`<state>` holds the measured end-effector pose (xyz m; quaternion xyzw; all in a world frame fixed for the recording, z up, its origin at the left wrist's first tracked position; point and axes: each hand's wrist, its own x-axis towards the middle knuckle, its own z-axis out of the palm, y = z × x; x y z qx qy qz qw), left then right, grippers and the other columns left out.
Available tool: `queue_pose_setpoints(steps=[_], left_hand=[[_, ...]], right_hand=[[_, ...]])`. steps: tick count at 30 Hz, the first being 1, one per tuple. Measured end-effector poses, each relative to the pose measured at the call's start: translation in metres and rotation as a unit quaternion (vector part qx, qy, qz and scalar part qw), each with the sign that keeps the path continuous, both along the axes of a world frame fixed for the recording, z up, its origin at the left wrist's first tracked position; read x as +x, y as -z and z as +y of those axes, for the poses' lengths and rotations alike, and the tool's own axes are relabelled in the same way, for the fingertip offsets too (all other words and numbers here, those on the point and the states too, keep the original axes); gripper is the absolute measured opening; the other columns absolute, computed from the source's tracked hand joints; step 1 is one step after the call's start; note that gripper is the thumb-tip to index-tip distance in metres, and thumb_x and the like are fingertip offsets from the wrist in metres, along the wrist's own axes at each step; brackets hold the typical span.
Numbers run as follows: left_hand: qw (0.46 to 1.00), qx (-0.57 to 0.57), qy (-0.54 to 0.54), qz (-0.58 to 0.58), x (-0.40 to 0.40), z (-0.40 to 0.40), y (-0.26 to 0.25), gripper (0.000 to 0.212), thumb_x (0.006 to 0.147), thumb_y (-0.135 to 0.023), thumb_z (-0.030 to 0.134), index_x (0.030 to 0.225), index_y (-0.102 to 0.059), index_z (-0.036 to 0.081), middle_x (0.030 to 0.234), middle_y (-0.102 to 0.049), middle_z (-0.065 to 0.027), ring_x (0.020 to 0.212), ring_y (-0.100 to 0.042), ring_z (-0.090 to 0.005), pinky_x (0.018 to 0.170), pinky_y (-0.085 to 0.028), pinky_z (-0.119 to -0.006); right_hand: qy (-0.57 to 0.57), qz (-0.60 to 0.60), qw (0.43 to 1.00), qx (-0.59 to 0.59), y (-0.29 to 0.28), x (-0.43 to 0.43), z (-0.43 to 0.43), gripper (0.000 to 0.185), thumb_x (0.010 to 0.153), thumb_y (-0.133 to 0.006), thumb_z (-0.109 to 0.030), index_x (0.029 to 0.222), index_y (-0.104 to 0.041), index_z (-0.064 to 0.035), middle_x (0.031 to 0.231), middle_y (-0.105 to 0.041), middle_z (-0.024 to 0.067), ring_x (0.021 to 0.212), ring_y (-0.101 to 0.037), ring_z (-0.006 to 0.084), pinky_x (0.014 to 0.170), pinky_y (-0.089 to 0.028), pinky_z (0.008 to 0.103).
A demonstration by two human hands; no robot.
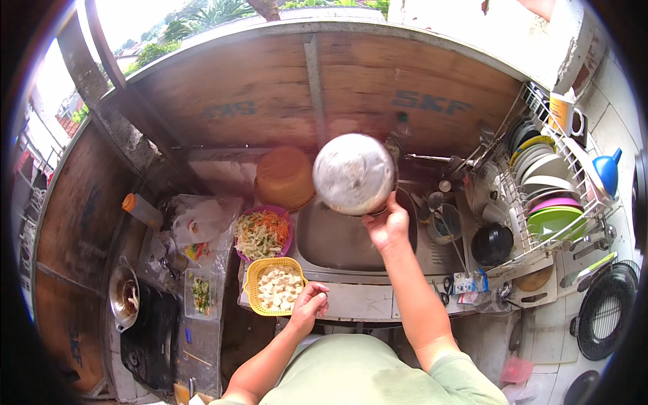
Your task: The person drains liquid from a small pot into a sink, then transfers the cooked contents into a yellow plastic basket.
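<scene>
Over the sink point(329, 248) my right hand point(389, 223) grips the near right rim of a round, dented metal pot or bowl point(352, 174). Its pale underside faces me, so the inside is hidden. My left hand point(310, 306) hovers beside the right edge of a yellow plastic basket point(251, 288), its fingers loosely curled and nothing visible in them. White tofu-like cubes point(278, 288) fill the basket. Just behind it stands a purple bowl point(289, 230) of shredded cabbage and carrot point(263, 233).
An upturned brown round basin point(285, 177) is at the sink's back left. Right of the sink are a dark bowl point(492, 244), scissors point(446, 288) and a loaded dish rack point(572, 238). To the left, a wok point(123, 298) rests by a black stove point(149, 334), near a clear vegetable container point(201, 294).
</scene>
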<state>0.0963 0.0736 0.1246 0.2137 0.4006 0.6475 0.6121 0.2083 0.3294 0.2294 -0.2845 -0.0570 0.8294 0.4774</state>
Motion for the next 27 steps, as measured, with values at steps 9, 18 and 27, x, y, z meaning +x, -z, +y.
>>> queue_pose_setpoints(steps=[9,18,27], left_hand=[[0.997,-0.078,0.005,0.006,0.018,0.012,-0.001,0.015,0.092,-0.058,0.012,0.106,-0.054,0.008,0.073,-0.045,0.0011,0.058,-0.044,-0.0113,0.052,-0.038,-0.025],[0.969,-0.084,0.014,0.233,0.04,0.098,0.021,0.021,0.093,-0.06,0.011,0.112,-0.055,0.005,0.087,-0.057,-0.004,0.058,-0.055,-0.0107,0.048,-0.044,-0.024],[0.955,-0.226,-0.121,0.151,0.016,0.266,0.108,0.021,0.089,-0.054,0.008,0.11,-0.056,0.008,0.096,-0.056,-0.0055,0.076,-0.058,-0.0204,0.065,-0.052,-0.036]], right_hand=[[-0.109,-0.322,0.908,0.245,0.124,0.106,-0.07,0.013,0.098,-0.059,-0.024,0.089,-0.062,-0.0138,0.077,-0.061,-0.0029,0.074,-0.058,0.0122,0.07,-0.047,0.0315],[0.009,-0.756,0.391,0.525,0.175,0.25,-0.156,0.014,0.075,-0.07,-0.009,0.088,-0.065,-0.0078,0.086,-0.066,0.007,0.095,-0.062,0.0278,0.084,-0.047,0.0412],[-0.047,-0.819,0.371,0.435,0.153,0.253,-0.167,0.031,0.072,-0.071,-0.026,0.101,-0.069,-0.0162,0.097,-0.069,0.0009,0.103,-0.059,0.0215,0.091,-0.037,0.0458]])
